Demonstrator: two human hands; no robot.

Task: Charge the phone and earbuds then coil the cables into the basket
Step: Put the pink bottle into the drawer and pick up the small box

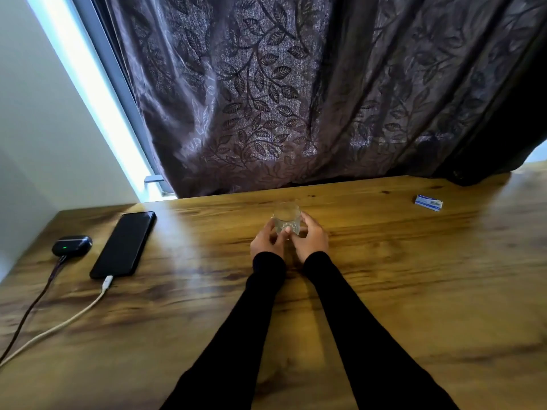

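Phone [123, 245]: flat, white cable [59, 324] plugged in
Earbuds [72, 245]: dark cable [29, 306] attached
Hands: left [266, 239] and right [310, 236] both cup glass [286, 218]

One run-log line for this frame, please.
hands: left hand and right hand grip glass | phone: cabled | earbuds case: cabled, green light

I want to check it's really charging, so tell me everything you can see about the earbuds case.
The earbuds case is a small, rounded, glossy black shell, closed, lying flat near the wooden table's left edge, just left of the phone and apart from it. A small green light glows on its front. A dark cable is plugged into its near end and trails off the frame's left edge.
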